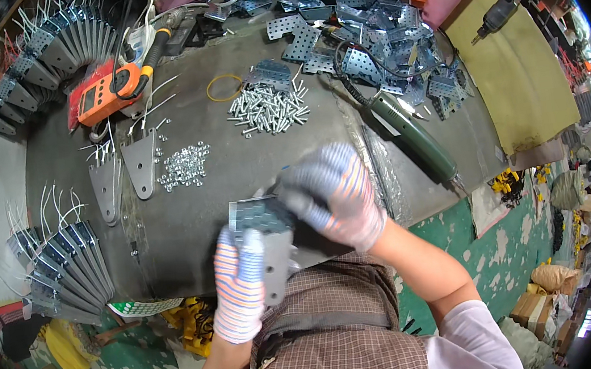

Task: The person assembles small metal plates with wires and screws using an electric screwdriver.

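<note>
In front of my waist, my striped-gloved left hand [239, 287] is closed round a flat grey metal bracket [277, 256] with holes along its lower part. A bluish perforated plate [255, 214] covers the bracket's upper end. My right hand [340, 192], also gloved, is at the plate's right upper corner; motion smears its fingers, so what they hold is not visible. Beyond the hands lie a pile of silver screws [269, 109] and, to its left, a heap of small nuts [186, 166]. Two grey brackets with white wires [141, 165] rest left of the nuts.
Perforated plates [373, 37] are heaped at the back right. A green corded power screwdriver [414, 138] lies along the bench's right side. Wired brackets stand in rows at the left [71, 265] and far left [41, 60]. An orange meter [109, 93] sits behind.
</note>
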Demonstrator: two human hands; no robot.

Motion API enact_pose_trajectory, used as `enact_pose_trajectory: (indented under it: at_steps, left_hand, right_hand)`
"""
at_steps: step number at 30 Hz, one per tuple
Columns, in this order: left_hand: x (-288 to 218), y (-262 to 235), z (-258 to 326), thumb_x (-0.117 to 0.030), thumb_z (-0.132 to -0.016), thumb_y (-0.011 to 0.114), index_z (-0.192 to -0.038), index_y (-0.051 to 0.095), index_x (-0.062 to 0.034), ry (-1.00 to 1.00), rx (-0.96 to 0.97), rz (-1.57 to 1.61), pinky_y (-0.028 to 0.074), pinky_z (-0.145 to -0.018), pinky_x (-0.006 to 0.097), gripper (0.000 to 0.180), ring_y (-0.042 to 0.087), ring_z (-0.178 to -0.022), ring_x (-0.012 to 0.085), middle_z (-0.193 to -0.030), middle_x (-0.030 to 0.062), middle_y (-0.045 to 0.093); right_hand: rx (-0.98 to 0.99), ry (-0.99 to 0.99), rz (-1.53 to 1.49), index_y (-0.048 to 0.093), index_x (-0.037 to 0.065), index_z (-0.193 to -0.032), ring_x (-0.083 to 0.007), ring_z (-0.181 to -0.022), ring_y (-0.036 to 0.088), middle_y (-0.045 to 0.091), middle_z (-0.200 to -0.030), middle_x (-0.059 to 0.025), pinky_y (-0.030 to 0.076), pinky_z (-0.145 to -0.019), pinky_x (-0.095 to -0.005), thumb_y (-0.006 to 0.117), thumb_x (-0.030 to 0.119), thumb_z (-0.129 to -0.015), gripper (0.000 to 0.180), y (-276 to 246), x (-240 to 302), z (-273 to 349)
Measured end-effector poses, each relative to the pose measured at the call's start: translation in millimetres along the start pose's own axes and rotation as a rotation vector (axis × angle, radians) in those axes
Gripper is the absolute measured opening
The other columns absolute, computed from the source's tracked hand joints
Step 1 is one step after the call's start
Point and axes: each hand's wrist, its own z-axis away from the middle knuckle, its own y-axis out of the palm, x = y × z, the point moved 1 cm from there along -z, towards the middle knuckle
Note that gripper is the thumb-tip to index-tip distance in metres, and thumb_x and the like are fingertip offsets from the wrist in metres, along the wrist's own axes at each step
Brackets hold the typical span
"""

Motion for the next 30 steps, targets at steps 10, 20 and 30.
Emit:
enact_pose_trajectory:
  at_steps: [10,20,30]
  left_hand:
    - [5,-33,-20,-0.037,-0.095,0.05,-0.112,0.056,-0.0016,0.005,-0.146,0.24,0.057,-0.052,0.039,0.04,0.066,-0.066,0.0289,-0.09,0.0171,0.065]
    - [0,-8,-3,-0.033,-0.095,0.05,-0.115,0.051,-0.0038,0.165,-0.192,0.084,0.057,-0.057,0.035,0.035,0.065,-0.068,0.0239,-0.088,0.0138,0.065]
    - [2,4,10,-0.036,-0.094,0.055,-0.113,0.052,-0.0011,0.449,-0.24,-0.575,0.051,-0.066,0.029,0.04,0.063,-0.077,0.0153,-0.095,0.0103,0.064]
  right_hand:
    - [0.493,-0.178,0.65,0.068,0.009,-0.087,-0.0287,-0.09,0.062,0.064,-0.089,-0.01,0.048,-0.077,-0.0382,0.059,0.011,-0.075,0.015,0,-45,-63]
    - [0.374,0.394,-0.28,0.068,0.004,-0.095,-0.0256,-0.083,0.066,0.068,-0.088,-0.0117,0.05,-0.077,-0.035,0.065,0.02,-0.083,0.02,-14,-16,-18]
    - [0.177,0.218,-0.231,0.063,0.004,-0.084,-0.0345,-0.071,0.06,0.062,-0.075,-0.0148,0.048,-0.064,-0.0416,0.062,0.024,-0.087,0.02,-3,22,13]
